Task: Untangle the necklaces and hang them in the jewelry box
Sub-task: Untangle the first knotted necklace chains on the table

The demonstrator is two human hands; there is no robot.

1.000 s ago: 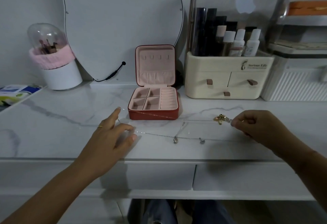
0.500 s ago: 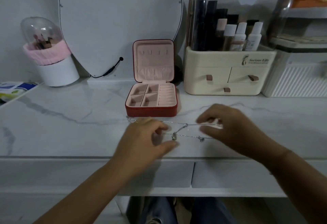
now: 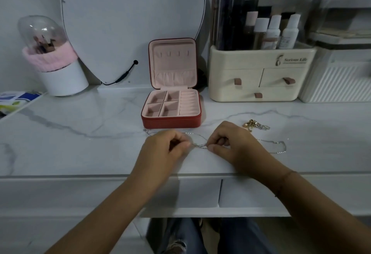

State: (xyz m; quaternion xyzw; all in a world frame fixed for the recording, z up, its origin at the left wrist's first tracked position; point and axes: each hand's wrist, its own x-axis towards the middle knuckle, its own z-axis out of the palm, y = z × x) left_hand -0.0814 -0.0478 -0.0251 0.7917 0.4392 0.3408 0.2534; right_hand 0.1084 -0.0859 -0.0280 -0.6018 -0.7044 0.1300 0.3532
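Both hands work just in front of the open red jewelry box [image 3: 171,122] on the marble tabletop [image 3: 70,145]. The left hand [image 3: 162,151] and right hand [image 3: 234,146] each pinch the thin silver chains [image 3: 198,145], which cross between the fingertips. More chain trails off to the right, ending in a loop [image 3: 280,147]. A small heap of gold jewelry [image 3: 255,125] lies near the right hand. Behind stand a mirror [image 3: 128,22], a cream cosmetics organizer [image 3: 261,75] and a pink-banded white pot [image 3: 60,73].
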